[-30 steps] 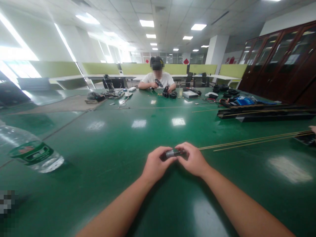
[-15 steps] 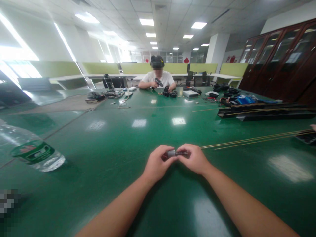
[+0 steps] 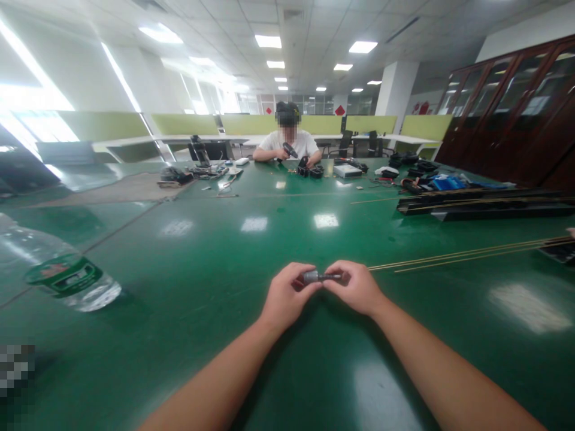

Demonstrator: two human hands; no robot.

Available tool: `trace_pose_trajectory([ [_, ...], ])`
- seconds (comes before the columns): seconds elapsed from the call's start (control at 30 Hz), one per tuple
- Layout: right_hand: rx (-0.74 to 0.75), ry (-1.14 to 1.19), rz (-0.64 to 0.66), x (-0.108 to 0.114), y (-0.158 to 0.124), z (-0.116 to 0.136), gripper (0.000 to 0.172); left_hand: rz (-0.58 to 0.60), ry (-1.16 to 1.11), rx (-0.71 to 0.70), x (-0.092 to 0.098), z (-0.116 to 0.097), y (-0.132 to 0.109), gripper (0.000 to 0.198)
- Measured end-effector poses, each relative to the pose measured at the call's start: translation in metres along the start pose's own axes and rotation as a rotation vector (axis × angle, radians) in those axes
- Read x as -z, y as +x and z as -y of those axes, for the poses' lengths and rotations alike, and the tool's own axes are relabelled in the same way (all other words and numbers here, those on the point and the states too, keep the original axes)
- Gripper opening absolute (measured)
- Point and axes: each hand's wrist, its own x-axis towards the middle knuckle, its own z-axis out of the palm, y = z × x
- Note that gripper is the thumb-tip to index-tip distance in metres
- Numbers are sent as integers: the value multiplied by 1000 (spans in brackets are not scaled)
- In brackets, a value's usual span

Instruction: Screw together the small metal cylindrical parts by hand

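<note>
Between my two hands, just above or at the green table, is a small grey metal cylinder (image 3: 309, 276) with a thin dark shaft (image 3: 330, 277) pointing right. My left hand (image 3: 287, 296) is closed round the cylinder, thumb below and fingers above. With thumb and fingers my right hand (image 3: 357, 287) pinches the shaft near its far end. Both hands nearly touch at the thumb and fingertip. The exact kind of part cannot be made out, and its ends are partly hidden by my fingers. Thin brass-coloured rods (image 3: 449, 258) lie to the right of my right hand.
A clear water bottle with a green label (image 3: 72, 275) lies on the green table (image 3: 215, 257) at left. Black metal channels (image 3: 485, 206) lie at right. Across the table, a person (image 3: 287, 140) holds a power drill (image 3: 290, 149) among tools and black parts.
My hands stay almost in place, and the cylinder and shaft are still held between them. Slightly more of the shaft shows now. The whole view has shifted a little.
</note>
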Motion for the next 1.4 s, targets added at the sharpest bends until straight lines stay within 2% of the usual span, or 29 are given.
trace_pose_trajectory([
  [1.4, -94, 16, -52, 7, 3, -6, 15, -78, -16, 25, 0, 4, 2, 26],
])
